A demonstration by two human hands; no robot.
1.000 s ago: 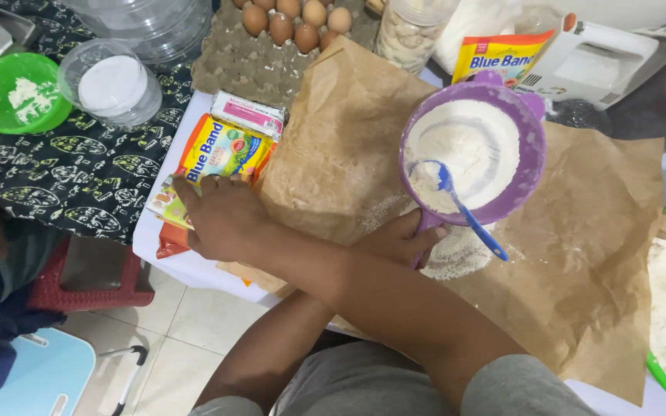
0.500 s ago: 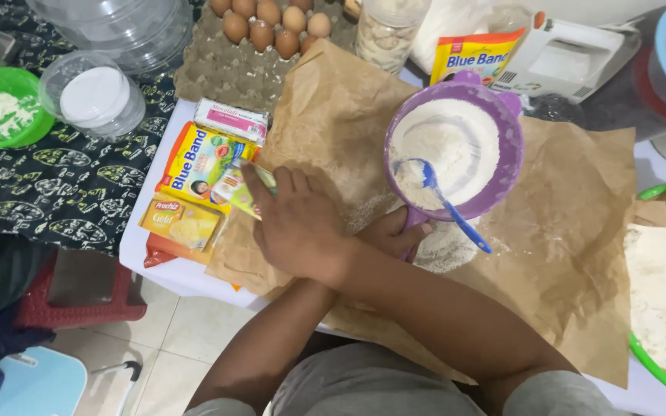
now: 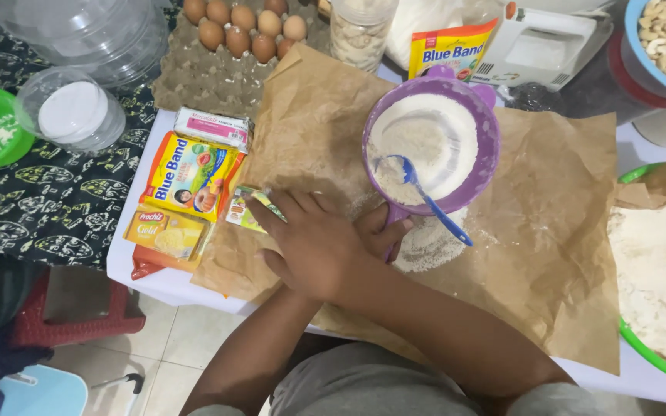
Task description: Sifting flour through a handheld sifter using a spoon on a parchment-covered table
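Crossing at the wrists over the brown paper (image 3: 564, 254), the two hands work side by side. The right hand (image 3: 314, 246) lies flat, fingers spread, its tips on a small green sachet (image 3: 250, 208) near the paper's left edge. The left hand (image 3: 379, 231) has its grip closed on the handle of the purple sieve (image 3: 431, 142), which holds flour and a blue spoon (image 3: 433, 208). The sieve sits mid-paper on the bench (image 3: 136, 270).

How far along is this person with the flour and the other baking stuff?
Done: a small heap of sifted flour lies on the brown paper. In hand: the left hand grips the purple sieve, which holds plenty of flour and a blue spoon; the right hand reaches onto a small sachet. Left: the eggs sit whole in their tray, and the margarine pack looks unopened.
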